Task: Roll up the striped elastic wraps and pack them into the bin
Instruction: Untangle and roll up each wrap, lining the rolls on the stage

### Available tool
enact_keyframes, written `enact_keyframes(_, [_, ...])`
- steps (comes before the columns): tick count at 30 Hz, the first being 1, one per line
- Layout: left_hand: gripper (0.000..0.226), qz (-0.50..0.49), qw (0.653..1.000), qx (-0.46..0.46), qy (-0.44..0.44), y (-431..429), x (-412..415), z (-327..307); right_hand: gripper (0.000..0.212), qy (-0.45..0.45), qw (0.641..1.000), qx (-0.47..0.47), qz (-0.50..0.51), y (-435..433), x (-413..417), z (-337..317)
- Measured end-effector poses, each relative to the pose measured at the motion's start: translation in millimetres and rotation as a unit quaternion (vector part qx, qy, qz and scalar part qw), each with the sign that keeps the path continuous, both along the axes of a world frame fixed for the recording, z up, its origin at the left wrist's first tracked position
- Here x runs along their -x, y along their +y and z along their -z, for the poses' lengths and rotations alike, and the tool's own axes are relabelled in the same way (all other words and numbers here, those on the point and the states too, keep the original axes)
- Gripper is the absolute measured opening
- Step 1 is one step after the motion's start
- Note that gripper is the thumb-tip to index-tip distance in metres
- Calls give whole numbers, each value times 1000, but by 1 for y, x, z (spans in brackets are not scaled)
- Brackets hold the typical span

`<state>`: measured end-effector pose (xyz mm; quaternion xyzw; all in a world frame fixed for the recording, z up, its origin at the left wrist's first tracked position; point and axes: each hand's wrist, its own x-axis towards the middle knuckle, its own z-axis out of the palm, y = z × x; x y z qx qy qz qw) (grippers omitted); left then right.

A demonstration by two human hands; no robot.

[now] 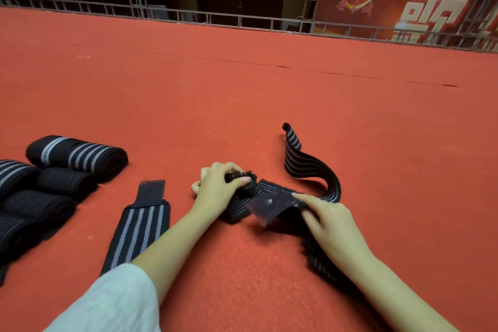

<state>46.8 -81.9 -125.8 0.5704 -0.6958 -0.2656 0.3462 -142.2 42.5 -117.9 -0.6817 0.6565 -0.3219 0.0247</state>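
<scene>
A black elastic wrap with grey stripes [310, 170] lies unrolled on the red carpet, its far end curling up at the back. My left hand [221, 188] grips the small rolled start of this wrap. My right hand [328, 221] pinches the wrap's dark fastening flap [269, 207] just right of the roll. A second striped wrap [137, 232] lies flat beside my left forearm. Several rolled wraps [78, 156] are piled at the left edge. No bin is in view.
Red carpet [242, 89] stretches far ahead to a metal truss rail [215, 19]. A red banner with large characters [404, 3] stands at the back right. My left arm wears a pale sleeve [113, 302].
</scene>
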Motion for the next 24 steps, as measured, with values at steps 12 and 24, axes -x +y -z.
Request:
enact_keyframes(12, [24, 244, 937, 68, 239, 41, 35, -104, 19, -257, 963, 81, -22, -15, 4, -101])
enact_keyframes(24, [10, 190, 914, 201, 298, 91, 22, -266, 18, -279, 955, 66, -79, 27, -12, -211])
